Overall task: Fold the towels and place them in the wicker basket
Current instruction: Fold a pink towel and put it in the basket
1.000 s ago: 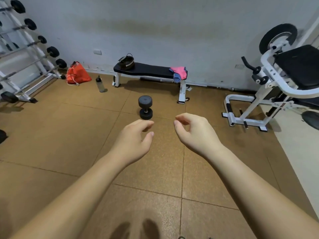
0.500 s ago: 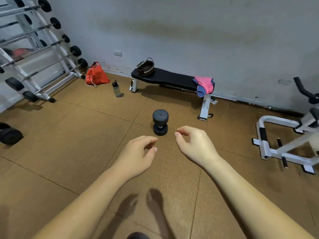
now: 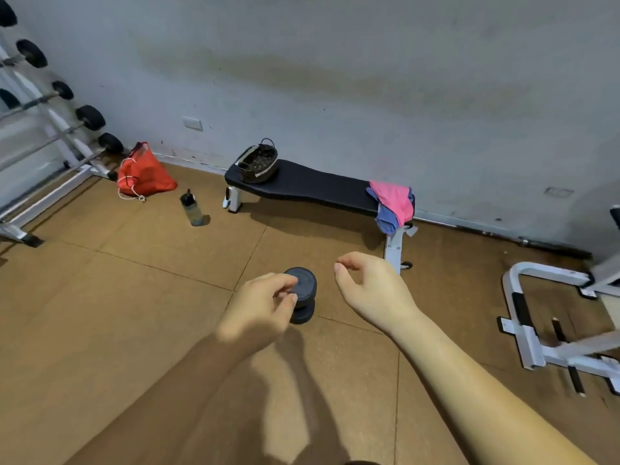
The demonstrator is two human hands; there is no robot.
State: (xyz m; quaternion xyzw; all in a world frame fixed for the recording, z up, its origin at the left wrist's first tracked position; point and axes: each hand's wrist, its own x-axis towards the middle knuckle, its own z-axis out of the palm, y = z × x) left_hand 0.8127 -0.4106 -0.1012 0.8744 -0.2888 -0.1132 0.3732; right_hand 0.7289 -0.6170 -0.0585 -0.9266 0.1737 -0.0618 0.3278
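Head view – towels: a pink towel over a blue one, the towels [image 3: 394,204] lie bunched and unfolded on the right end of the black bench [image 3: 312,186], part of them hanging over its edge, against the far wall.
Head view – wicker basket: the dark wicker basket [image 3: 256,161] with a loop handle sits on the left end of the same bench, well apart from the towels; what it holds cannot be made out.
Head view – left hand: the left hand [image 3: 261,307] is raised in mid-air, fingers loosely curled toward the thumb, holding nothing; it only overlaps the dumbbell [image 3: 306,284] on the floor behind it.
Head view – right hand: the right hand [image 3: 372,290] is also raised, fingers loosely curved, empty, well short of the bench.
Head view – handling: the towels look soft, light and limp, so they will likely sag and slide off the padded bench if tugged; taking each by two corners of one edge should open it flat for folding.
Head view – floor: a red bag [image 3: 144,172] and a water bottle [image 3: 192,209] stand left of the bench.
Head view – writing: no brand or label is readable; the wall plate [image 3: 192,123] looks blank, and the bottle is too small to read.
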